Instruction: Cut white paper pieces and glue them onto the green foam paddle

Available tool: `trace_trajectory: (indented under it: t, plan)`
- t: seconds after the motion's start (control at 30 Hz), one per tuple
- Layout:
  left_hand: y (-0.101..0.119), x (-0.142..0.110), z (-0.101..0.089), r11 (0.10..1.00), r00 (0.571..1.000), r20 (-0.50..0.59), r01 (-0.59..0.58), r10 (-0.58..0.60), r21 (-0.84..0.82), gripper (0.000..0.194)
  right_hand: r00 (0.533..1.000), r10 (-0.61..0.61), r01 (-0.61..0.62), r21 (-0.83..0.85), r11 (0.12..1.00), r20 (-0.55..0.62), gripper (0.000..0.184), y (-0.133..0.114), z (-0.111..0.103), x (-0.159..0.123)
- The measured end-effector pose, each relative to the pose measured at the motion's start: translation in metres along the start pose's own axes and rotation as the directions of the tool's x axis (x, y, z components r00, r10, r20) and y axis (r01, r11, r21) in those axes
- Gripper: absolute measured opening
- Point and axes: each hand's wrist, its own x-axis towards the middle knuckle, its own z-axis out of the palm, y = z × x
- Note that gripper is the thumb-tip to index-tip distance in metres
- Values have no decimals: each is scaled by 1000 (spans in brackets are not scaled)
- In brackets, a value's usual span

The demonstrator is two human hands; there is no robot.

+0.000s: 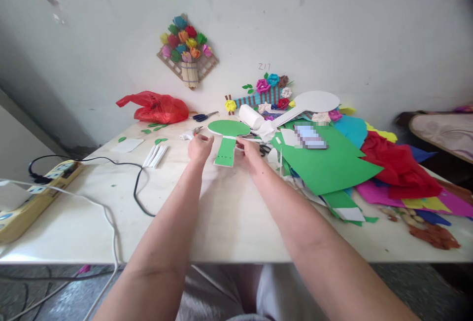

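A green paddle-shaped paper piece (224,149), with an oval top, a white-edged gap and a straight handle strip, lies before me at the middle of the table. My right hand (250,149) has its fingertips closed at the right edge of the strip, partly hidden by the hand itself. To the left of the strip, my left hand (200,147) is loosely curved, thumb apart from the fingers, with nothing visible in it. Just beyond it lies a white and orange glue gun (189,135), partly covered. Dark-handled scissors (264,150) lie beside my right hand.
Green sheets (325,168) and coloured paper pile up on the right, under a phone (310,136). A white paddle shape (316,100) leans behind. White sticks (155,156), a red bag (160,108), a power strip (61,178) and a black cable (136,188) are leftward.
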Motion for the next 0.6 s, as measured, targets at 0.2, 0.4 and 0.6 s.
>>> trace_trajectory:
  t: [0.2, 0.4, 0.6]
  plan:
    - [-19, 18, 4, 913, 983, 14, -177, 185, 368, 37, 1000, 3, -3, 30, 1000, -9, 10, -1, 1, -2]
    - [-35, 50, 12, 822, 948, 224, -311, 228, 477, 33, 1000, -13, 13, -22, 1000, -9, 11, 1, 2, -2]
    - [-44, 71, 16, 925, 989, 91, -145, 120, 351, 33, 1000, -19, 19, -31, 999, -19, 12, 1, 2, -2]
